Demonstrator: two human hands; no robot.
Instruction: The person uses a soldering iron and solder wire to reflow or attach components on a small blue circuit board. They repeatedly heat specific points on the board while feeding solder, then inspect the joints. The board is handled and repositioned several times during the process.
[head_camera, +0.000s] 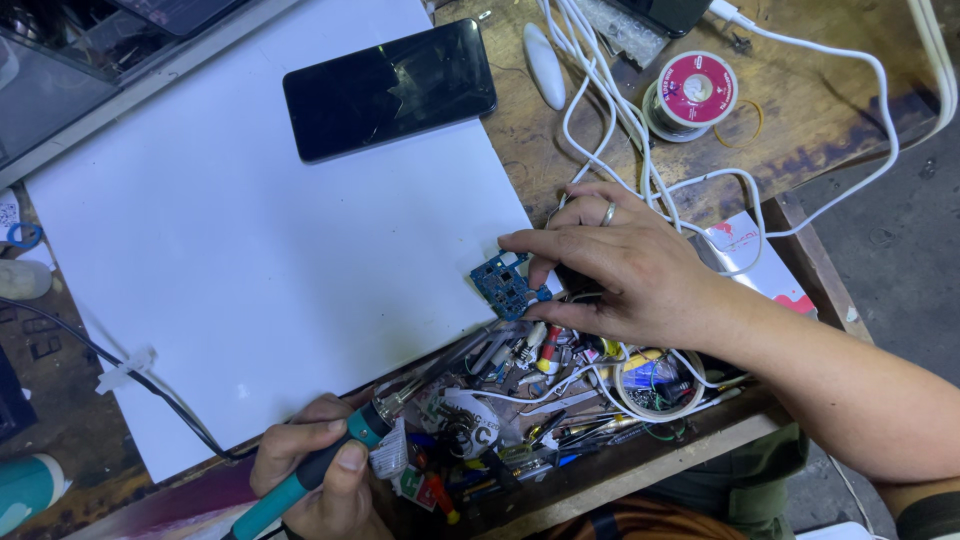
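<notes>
This is a small electronics repair workshop, set up on a worn, scarred wooden bench (800, 110). A spool of solder wire (692, 94), a teal-handled soldering iron (320, 465) and a bare blue circuit board (506, 284) show the trade. So do a dark phone (390, 88) on a white work sheet (250, 250), tangled white cables (640, 130) and a heap of small tools and parts (540, 390).

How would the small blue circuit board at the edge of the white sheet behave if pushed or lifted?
The small blue circuit board looks thin and flat, so probably stiff and light. On the smooth white sheet it would likely slide unless pinned, as the right hand pins it. Its tiny components suggest fragility.
</notes>
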